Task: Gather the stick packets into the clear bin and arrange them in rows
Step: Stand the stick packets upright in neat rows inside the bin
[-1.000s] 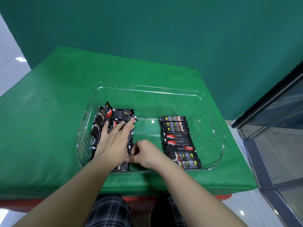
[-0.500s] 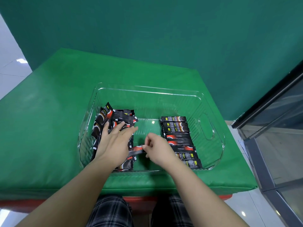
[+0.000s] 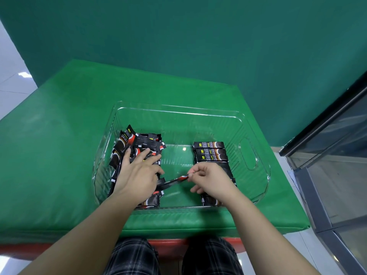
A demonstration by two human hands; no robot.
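Observation:
A clear plastic bin (image 3: 252,187) sits on the green padded table (image 3: 59,155). At its left side lies a loose heap of black stick packets (image 3: 137,143); my left hand (image 3: 137,175) rests flat on that heap, fingers spread. Along the right side, a neat row of packets (image 3: 210,153) lies stacked front to back. My right hand (image 3: 212,181) hovers over the near part of that row and pinches the end of one black and red stick packet (image 3: 172,182), which slants across the bin's middle towards the heap.
A cut-out handle (image 3: 248,153) opens in the bin's right wall. A glass-fronted cabinet (image 3: 337,155) stands at the right beside the table. A green wall rises behind. My knees in plaid cloth (image 3: 131,257) are under the table's front edge.
My right hand drew one packet out from the heap under my left hand and moved right with it, across the bin's middle to the neat row. My left hand stayed on the heap.

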